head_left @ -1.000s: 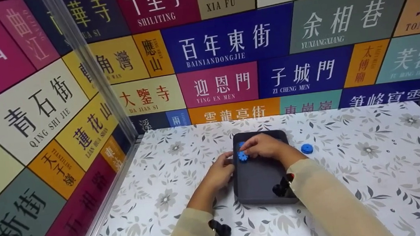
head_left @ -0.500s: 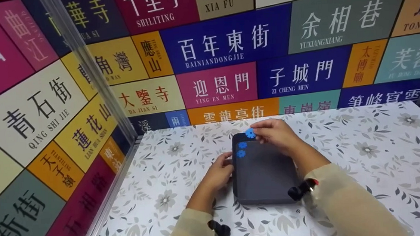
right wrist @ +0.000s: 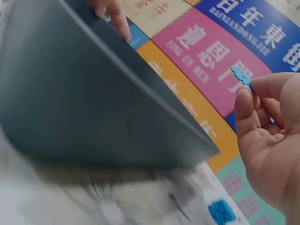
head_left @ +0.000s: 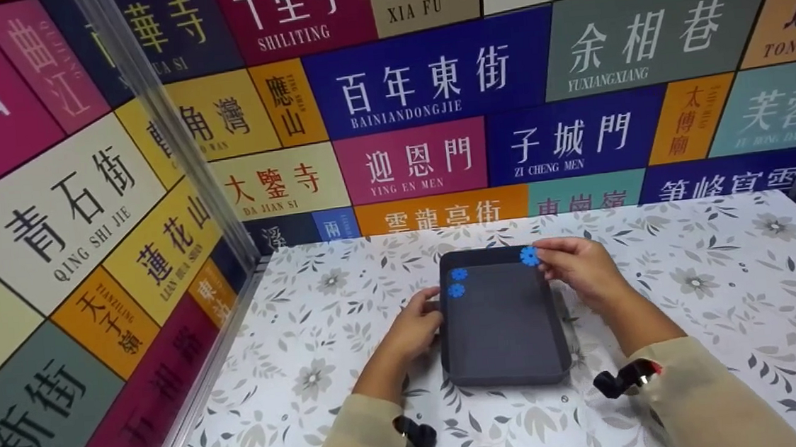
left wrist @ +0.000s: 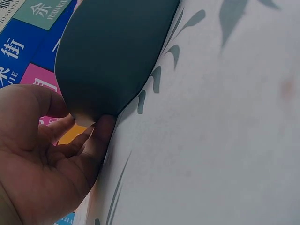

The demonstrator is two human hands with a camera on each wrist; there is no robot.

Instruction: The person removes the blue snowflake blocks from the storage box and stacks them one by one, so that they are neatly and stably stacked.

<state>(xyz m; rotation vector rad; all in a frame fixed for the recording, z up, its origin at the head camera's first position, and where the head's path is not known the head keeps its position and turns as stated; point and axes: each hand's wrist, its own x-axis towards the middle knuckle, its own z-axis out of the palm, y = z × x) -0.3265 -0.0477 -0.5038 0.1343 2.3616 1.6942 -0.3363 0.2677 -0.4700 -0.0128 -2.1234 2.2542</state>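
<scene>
My right hand (head_left: 583, 269) pinches a blue snowflake-shaped plastic piece (head_left: 530, 256) between thumb and forefinger, at the far right corner of a dark grey tray (head_left: 506, 336). In the right wrist view the pinched piece shows nearly edge-on. Two similar blue pieces, the upper one (head_left: 459, 274) and the lower one (head_left: 456, 290), lie one below the other in the tray's far left corner. On the tray's left side, my left hand (head_left: 417, 325) holds the wall, its thumb and fingers at the edge in the left wrist view. Another blue piece (right wrist: 221, 212) lies on the table near my right hand.
The table (head_left: 706, 341) has a white top with a grey leaf and flower print. Behind it and on the left stand walls of coloured panels (head_left: 429, 79) with writing. A clear upright strip (head_left: 170, 120) runs along the left corner.
My right hand has lifted out of the tray's far left area and moved right along the far edge with a blue piece. The left hand and the tray have stayed put.
</scene>
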